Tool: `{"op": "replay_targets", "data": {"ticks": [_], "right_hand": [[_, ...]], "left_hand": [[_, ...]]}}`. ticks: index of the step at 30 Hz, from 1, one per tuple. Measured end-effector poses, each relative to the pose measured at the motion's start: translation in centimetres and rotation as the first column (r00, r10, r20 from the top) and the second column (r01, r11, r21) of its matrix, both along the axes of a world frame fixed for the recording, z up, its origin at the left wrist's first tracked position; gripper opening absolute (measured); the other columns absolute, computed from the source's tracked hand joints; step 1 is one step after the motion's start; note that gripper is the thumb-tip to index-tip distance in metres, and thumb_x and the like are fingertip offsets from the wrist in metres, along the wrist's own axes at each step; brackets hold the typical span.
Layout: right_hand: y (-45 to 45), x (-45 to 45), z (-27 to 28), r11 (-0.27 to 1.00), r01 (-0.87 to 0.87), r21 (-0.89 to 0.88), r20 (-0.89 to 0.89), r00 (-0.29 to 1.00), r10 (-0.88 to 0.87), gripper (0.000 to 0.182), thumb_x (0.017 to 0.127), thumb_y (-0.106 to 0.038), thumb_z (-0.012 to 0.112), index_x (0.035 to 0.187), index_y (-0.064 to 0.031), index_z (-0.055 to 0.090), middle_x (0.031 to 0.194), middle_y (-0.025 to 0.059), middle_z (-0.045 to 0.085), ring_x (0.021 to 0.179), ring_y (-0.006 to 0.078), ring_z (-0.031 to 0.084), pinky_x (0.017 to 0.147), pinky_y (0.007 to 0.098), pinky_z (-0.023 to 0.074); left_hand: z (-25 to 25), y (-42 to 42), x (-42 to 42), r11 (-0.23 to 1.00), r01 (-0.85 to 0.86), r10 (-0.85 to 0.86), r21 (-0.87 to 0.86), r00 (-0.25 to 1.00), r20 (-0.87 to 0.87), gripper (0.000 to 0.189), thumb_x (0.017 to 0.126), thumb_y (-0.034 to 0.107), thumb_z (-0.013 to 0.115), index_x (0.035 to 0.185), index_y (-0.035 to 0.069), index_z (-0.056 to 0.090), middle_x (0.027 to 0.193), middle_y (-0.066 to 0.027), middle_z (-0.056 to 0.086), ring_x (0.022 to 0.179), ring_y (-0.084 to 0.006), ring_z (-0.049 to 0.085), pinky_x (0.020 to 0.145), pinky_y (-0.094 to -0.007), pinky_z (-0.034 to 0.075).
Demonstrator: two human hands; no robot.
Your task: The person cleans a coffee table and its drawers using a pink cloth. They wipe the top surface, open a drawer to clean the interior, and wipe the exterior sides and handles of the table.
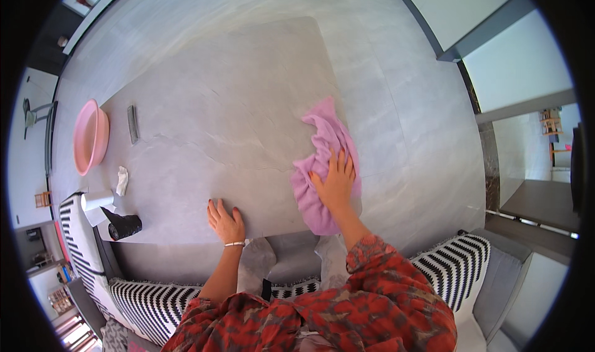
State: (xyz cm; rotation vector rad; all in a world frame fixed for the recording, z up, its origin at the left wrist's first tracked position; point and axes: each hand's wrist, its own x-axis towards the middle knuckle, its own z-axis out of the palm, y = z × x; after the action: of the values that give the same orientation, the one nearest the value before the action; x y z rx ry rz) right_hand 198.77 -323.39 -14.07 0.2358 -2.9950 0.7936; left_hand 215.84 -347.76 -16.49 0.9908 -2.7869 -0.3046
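Note:
A lilac-pink cloth (316,212) lies bunched along the right edge of the grey tabletop (232,101). My right hand (335,182) presses down on it, fingers spread over its folds and thumb pointing left. Part of the cloth beneath the palm is hidden. Flat near the table's front edge rests my left hand (227,221), with nothing in it. Its fingers are slightly apart, and a bracelet circles the wrist.
On the table's left side are a black plastic roll (125,227), a white paper roll (96,201), a crumpled white tissue (122,181) and a slim grey object (133,125). A pink basin (103,138) stands by the left edge. Sofa seats with striped covers (148,301) border the near side.

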Motion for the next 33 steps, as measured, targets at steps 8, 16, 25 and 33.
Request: {"op": "replay_targets", "data": {"ticks": [8, 16, 25, 33], "right_hand": [[-0.4, -1.2, -0.7, 0.991, 0.011, 0.136, 0.075, 0.997, -0.021, 0.071, 0.078, -0.036, 0.062, 0.137, -0.0042, 0.037, 0.142, 0.0245, 0.031, 0.13, 0.0457, 0.026, 0.104, 0.0568, 0.0212], [-1.2, -11.3, -4.2, 0.978, -0.197, 0.074, -0.158, 0.966, 0.207, 0.064, 0.079, -0.03, 0.061, 0.128, 0.0051, 0.041, 0.135, 0.0293, 0.037, 0.128, 0.0473, 0.031, 0.105, 0.0539, 0.0246], [-10.7, -27.9, -5.5, 0.973, -0.194, 0.127, -0.186, 0.959, 0.215, 0.056, 0.082, -0.028, 0.058, 0.122, 0.0082, 0.042, 0.134, 0.0296, 0.039, 0.128, 0.0451, 0.032, 0.107, 0.0513, 0.0244], [-33.3, -28.7, -5.4, 0.641, -0.762, 0.089, -0.175, 0.622, 0.763, 0.047, 0.076, -0.021, 0.061, 0.114, 0.0043, 0.051, 0.122, 0.0255, 0.048, 0.118, 0.0443, 0.041, 0.101, 0.0526, 0.0305]], "left_hand": [[0.4, 2.1, -15.8, 0.981, 0.008, 0.033, 0.193, 0.977, -0.21, 0.053, 0.086, 0.019, 0.057, 0.132, 0.0, 0.039, 0.143, -0.0249, 0.028, 0.133, -0.0402, 0.025, 0.106, -0.0485, 0.024], [-0.7, 3.6, -20.5, 0.998, -0.067, 0.067, -0.007, 0.998, 0.018, 0.055, 0.088, 0.029, 0.052, 0.133, 0.001, 0.039, 0.145, -0.0229, 0.027, 0.134, -0.0391, 0.024, 0.107, -0.0495, 0.022], [0.3, 3.7, -20.9, 0.983, -0.104, 0.101, 0.154, 0.994, 0.028, 0.057, 0.082, 0.031, 0.058, 0.13, 0.003, 0.043, 0.143, -0.0211, 0.031, 0.133, -0.0387, 0.028, 0.104, -0.0498, 0.026], [-0.3, 4.0, -20.8, 0.968, -0.095, 0.11, 0.232, 0.993, -0.05, 0.059, 0.081, 0.032, 0.06, 0.131, 0.005, 0.044, 0.141, -0.0202, 0.035, 0.131, -0.0373, 0.031, 0.103, -0.0509, 0.027]]}}
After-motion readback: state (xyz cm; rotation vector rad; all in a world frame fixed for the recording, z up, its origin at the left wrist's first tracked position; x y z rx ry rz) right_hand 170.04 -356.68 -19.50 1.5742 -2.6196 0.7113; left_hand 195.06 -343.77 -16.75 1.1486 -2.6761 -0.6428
